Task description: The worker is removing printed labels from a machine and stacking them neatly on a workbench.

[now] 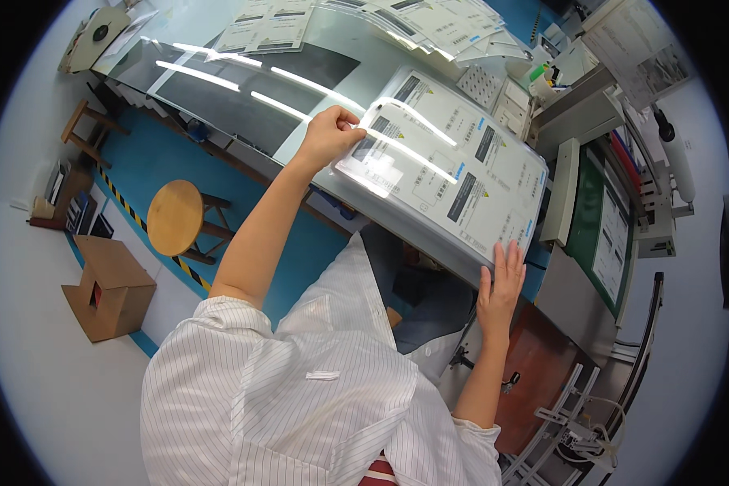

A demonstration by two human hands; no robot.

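A stack of glossy clear plastic sheets [429, 182], printed with black and blue label panels, lies on the glass-topped table in front of me. My left hand [330, 139] is closed at the stack's left corner, thumb and fingers pinching the edge of the top sheet. Light reflections streak across that sheet. At the stack's near right corner rests my right hand [502, 287], its fingers stretched out and lying on the sheet's edge.
More printed sheets [267, 24] lie on the far table, with a fanned pile [441, 28] beside them. To the right stands a machine with a green bed [599, 235] bearing a printed sheet. A wooden stool [175, 217] and an open cardboard box [109, 287] are at left.
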